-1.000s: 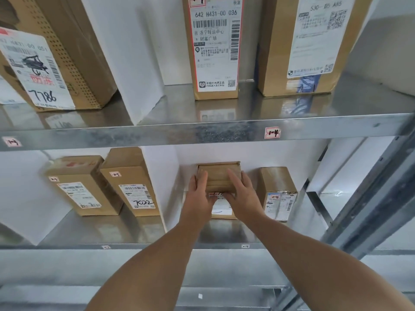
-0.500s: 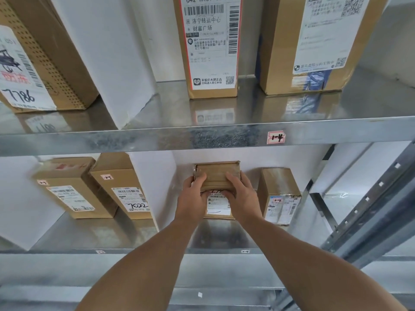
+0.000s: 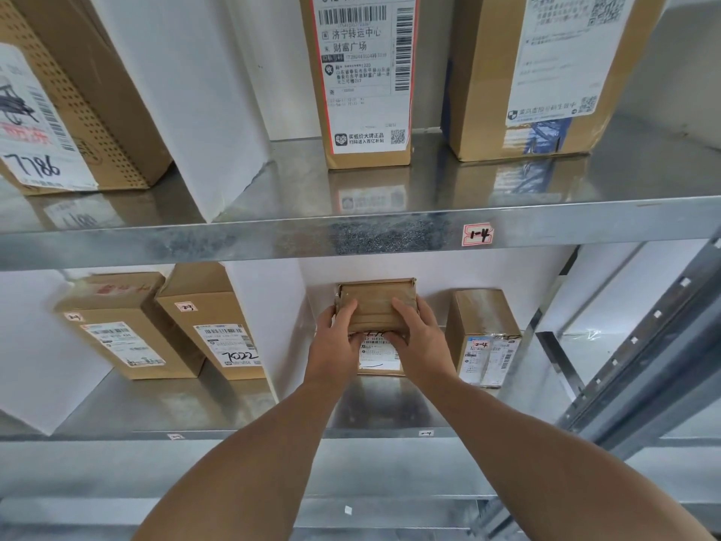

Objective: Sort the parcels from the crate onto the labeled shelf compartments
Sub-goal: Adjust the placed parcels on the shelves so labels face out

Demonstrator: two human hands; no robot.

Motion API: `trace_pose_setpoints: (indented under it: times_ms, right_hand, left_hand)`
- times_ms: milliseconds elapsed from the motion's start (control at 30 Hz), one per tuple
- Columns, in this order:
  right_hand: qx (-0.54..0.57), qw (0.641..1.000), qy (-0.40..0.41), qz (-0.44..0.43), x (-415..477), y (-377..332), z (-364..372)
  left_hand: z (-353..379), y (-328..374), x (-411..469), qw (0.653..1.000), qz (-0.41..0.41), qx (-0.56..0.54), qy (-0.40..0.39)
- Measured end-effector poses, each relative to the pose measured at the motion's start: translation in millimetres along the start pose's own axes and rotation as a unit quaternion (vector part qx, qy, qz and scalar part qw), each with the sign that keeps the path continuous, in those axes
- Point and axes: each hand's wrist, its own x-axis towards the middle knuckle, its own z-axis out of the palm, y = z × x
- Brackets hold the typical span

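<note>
Head camera looks up at two metal shelves, the upper shelf (image 3: 242,244) and the lower shelf (image 3: 390,408). Both of the person's hands are on one small brown parcel (image 3: 376,306) in the right-hand compartment of the lower shelf: the left hand (image 3: 335,347) grasps its left side and the right hand (image 3: 421,341) grasps its right side, with fingers curled over the taped top and thumbs on the front face above its white label. The parcel stands upright against the back wall, and its bottom edge appears to meet the shelf surface. Just to its right, apart from it, stands one taped box (image 3: 482,333) marked 2-4. A white divider (image 3: 269,306) closes the compartment on the left; beyond it are two more boxes side by side, one with a small 2-3 tag (image 3: 117,333) and one with 7022 written on it (image 3: 218,326). That makes four parcels on the lower shelf. Three parcels stand on the upper shelf: a perforated box (image 3: 89,95) marked 7786 at the left, a tall narrow box (image 3: 366,80) with a large printed label in the middle, and a wide box (image 3: 546,72) at the right. A second white divider (image 3: 187,91) stands between the perforated box and the tall one. One red-edged tag (image 3: 476,234) reading 1-4 is stuck on the front edge of the upper shelf, and two small tags (image 3: 426,433) sit on the front edge of the lower one.
</note>
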Motion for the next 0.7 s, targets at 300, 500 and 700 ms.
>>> trace_pose_setpoints:
  times_ms: [300,500,700]
  right_hand:
    - [-0.012,0.999,-0.04,0.029,-14.8,-11.8,-10.4]
    - [-0.021,0.999,-0.037,0.034,-36.4,-22.3,-19.6]
    - [-0.04,0.999,-0.002,0.017,-73.6,-34.7,-31.1]
  left_hand:
    - [-3.2,7.2,-12.1,1.0,-0.013,0.008,-0.016]
    - [-16.5,19.1,-33.2,0.999,-0.013,0.031,-0.034]
    - [-28.0,29.3,-65.7,0.999,0.036,0.029,-0.018]
